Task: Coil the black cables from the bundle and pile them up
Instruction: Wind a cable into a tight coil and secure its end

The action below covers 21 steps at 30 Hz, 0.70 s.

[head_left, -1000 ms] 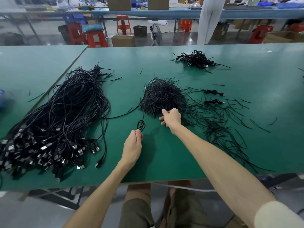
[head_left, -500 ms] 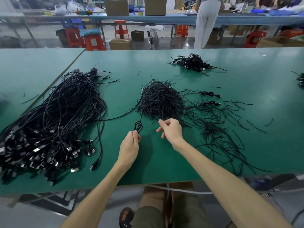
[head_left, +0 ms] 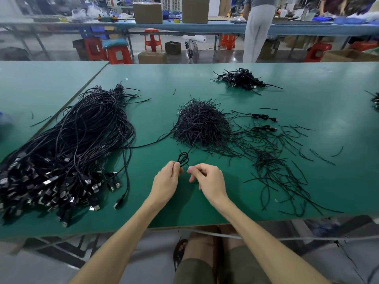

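Currently | left hand point(head_left: 166, 181) is pinching a small coiled cable point(head_left: 183, 157) over the near table point(head_left: 143, 201), tail running toward the bundle point(head_left: 61, 150) | right hand point(head_left: 209, 179) is curling beside it, contents indiscernible | judgement: the loops are needing a firm pinch during binding, or they risk springing loose.

Single view, head-worn and wide-angle: the lens looks forward and down across the green worktop point(head_left: 287, 83) from its near edge. Both forearms enter from the bottom; the left hand point(head_left: 166, 181) and right hand point(head_left: 209, 181) lie close below it, at centre. The far bench point(head_left: 205, 27) fills the top band, well apart.
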Motion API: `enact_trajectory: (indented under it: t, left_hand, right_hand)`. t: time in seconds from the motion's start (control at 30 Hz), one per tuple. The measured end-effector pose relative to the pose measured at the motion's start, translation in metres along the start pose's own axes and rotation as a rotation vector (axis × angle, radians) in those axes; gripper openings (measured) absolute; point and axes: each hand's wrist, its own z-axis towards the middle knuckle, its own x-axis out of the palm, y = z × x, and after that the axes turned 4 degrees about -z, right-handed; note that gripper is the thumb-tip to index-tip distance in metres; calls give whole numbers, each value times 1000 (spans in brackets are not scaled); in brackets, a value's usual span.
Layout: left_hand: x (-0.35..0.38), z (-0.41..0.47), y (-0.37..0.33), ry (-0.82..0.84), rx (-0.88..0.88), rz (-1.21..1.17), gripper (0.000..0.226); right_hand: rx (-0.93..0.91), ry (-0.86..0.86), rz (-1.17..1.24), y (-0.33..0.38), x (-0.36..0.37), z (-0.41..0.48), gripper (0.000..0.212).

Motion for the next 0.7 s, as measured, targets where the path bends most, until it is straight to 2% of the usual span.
enact_trajectory:
  t: [0.37, 0.7]
  left_hand:
    - [2, -3, -3, 34, -27, 12, 48]
    - [2, -4, -10, 16, -44, -96, 44]
  right_hand:
    - [-27, 3, -32, -1, 1, -3, 28]
    - [-44, 47, -18, -3, -3, -6, 26]
